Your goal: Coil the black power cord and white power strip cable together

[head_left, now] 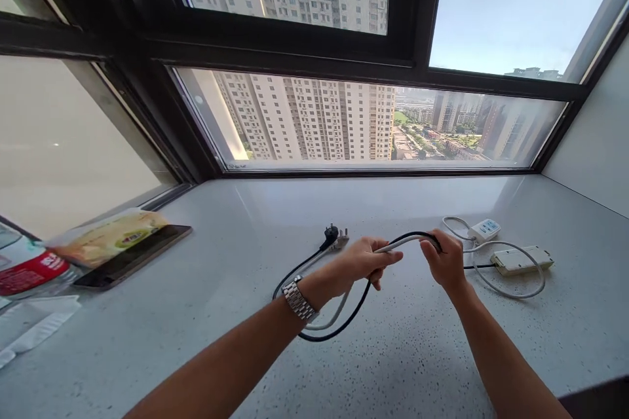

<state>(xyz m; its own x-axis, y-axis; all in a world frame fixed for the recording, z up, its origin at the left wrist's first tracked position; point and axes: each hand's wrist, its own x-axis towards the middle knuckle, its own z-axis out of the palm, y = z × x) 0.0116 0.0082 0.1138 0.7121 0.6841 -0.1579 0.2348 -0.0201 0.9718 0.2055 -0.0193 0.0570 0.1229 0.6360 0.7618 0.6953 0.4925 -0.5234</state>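
The left hand (371, 259) has its grip closed on a thin black rubbery cord (362, 304) and a thin light grey cord (393, 246). The right hand (445, 260) has its grip closed around the same two cords. Between the hands, the cords run side by side, up off the white speckled counter (407, 353). Under the left wrist, which wears a shiny silver metal watch (299, 299), they hang in a big loop.

Past the left hand, a black plug (331, 234) and a pale grey plug (342, 239) sit right next to each other. By the right hand are a small white plastic socket box (485, 230) and a long cream plastic block (522, 260). A round loop of grey cord goes over the block.

Far to the left are a flat dark slab (137, 255), a yellow and white packet (122, 234) and a clear bottle with a red label (32, 268).
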